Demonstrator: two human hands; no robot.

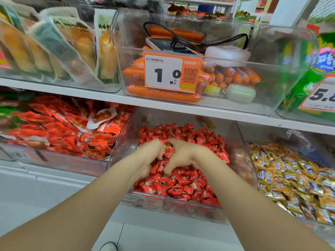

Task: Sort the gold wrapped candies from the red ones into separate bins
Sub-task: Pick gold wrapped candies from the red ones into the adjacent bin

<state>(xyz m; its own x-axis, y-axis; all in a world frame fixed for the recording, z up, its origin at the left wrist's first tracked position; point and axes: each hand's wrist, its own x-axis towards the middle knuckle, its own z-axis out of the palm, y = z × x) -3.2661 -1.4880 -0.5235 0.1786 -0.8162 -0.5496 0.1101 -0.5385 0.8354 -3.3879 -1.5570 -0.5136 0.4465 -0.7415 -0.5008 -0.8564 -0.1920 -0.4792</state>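
Observation:
A clear middle bin point(174, 205) on the lower shelf is heaped with red wrapped candies point(188, 185). Both my hands are down in that heap. My left hand point(151, 154) has its fingers curled into the red candies, and a bit of gold wrapper shows at its fingertips. My right hand point(183, 156) lies beside it, fingers bent down into the pile and the thumb pointing toward me. The fingertips of both hands are buried, so what each holds is hidden. To the right stands a clear bin point(253, 160) full of gold wrapped candies point(297, 182).
Left of the red candy bin is a bin of larger red snack packs point(59, 131). The upper shelf carries a clear bin of orange sausages point(159, 95) with a price tag point(170, 73), a phone and cable point(174, 44), and pouch snacks point(54, 48) at left.

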